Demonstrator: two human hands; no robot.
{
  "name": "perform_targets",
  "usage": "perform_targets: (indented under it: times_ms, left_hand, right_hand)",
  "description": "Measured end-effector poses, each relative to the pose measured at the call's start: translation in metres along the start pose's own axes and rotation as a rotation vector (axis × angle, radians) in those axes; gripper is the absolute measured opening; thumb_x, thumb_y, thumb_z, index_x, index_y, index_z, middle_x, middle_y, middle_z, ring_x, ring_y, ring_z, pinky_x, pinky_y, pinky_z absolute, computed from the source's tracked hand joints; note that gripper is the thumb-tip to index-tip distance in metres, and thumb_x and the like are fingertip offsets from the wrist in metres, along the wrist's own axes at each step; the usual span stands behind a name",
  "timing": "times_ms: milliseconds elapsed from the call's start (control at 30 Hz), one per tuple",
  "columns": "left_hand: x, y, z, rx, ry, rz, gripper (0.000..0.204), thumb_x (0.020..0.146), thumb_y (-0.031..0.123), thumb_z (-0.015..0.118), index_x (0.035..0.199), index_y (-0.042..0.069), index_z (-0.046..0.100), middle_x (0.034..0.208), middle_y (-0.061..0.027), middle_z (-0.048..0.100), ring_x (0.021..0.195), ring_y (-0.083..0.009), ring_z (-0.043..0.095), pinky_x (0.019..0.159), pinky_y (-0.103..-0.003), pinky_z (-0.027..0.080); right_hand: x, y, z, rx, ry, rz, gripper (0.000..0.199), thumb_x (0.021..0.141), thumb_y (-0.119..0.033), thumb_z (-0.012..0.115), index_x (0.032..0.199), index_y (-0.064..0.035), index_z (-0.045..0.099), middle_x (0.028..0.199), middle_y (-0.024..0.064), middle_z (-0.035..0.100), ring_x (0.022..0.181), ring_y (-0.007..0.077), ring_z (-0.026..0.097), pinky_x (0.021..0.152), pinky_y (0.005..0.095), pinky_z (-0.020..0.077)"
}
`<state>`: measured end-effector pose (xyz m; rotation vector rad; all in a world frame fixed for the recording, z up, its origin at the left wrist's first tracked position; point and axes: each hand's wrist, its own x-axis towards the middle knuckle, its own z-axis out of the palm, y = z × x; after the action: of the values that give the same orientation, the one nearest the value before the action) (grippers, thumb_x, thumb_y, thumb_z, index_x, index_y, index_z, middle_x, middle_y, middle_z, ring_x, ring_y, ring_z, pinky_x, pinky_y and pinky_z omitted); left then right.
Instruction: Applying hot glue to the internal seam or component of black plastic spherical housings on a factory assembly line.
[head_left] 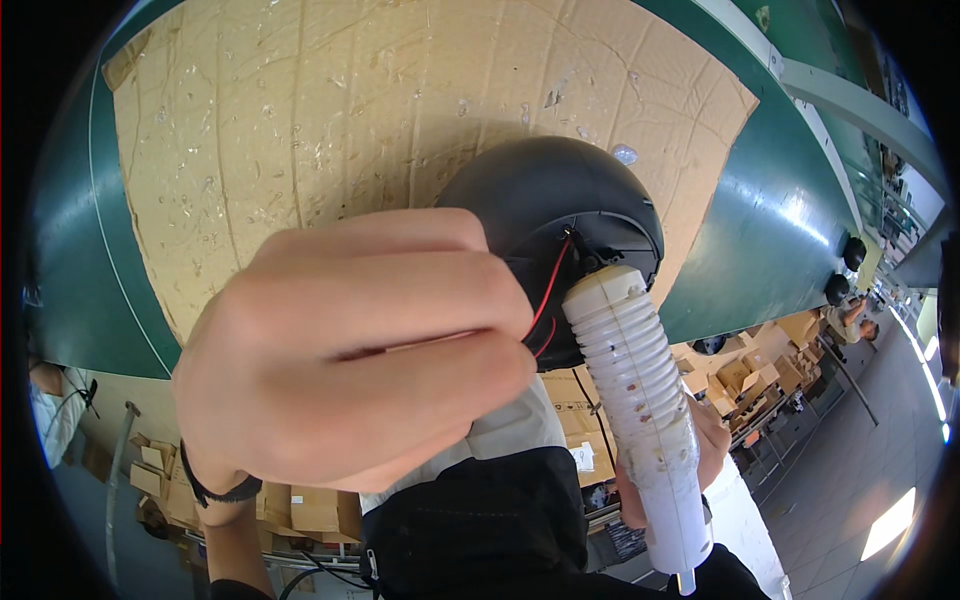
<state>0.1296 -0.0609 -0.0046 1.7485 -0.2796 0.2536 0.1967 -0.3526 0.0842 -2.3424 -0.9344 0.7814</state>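
Note:
Close to the camera, my left hand [350, 345] is closed, its fingers curled together. A thin red wire [553, 280] runs from an opening in a black rounded shell [560, 180] down to these fingers and disappears at them, with another bit of red wire showing just below. The shell rests on the cardboard, partly covered by my left hand. My right hand [710, 445] grips a white ribbed hot glue gun [640, 375] from behind, so most of its fingers are hidden. The gun's dark tip points into the shell's opening, beside the wire, and a pale stick protrudes from its rear.
A cardboard sheet [300, 110] with bits of dried glue covers the green table [760, 240]. Cardboard boxes [745, 375] stand on racks below and right. A person [852, 322] is far right; another person's white garment [62, 410] shows at left. A metal frame [860, 110] rises upper right.

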Motion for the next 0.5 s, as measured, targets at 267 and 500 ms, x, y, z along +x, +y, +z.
perform_targets:
  times_ms: [267,500]
  left_hand:
    - [0.040,0.002,-0.012,0.162,0.006,-0.068,0.029,0.068,-0.016,0.065,0.092,-0.001,0.073,0.087,-0.0142,0.070,0.070,-0.0195,0.065,0.059,-0.028,0.048]
    - [0.047,-0.002,-0.006,0.206,0.047,-0.108,0.026,0.077,-0.017,0.063,0.097,-0.004,0.072,0.092,-0.0148,0.070,0.078,-0.0176,0.065,0.067,-0.027,0.049]
  right_hand:
    - [-0.007,0.004,0.004,0.051,0.038,-0.008,0.024,0.076,-0.009,0.081,0.092,0.0044,0.069,0.090,0.0182,0.073,0.078,0.0292,0.074,0.065,0.0333,0.0579]
    - [-0.011,-0.003,0.012,0.019,0.089,0.072,0.026,0.079,-0.013,0.082,0.096,0.0032,0.070,0.098,0.0200,0.075,0.088,0.0306,0.077,0.072,0.0337,0.0611]
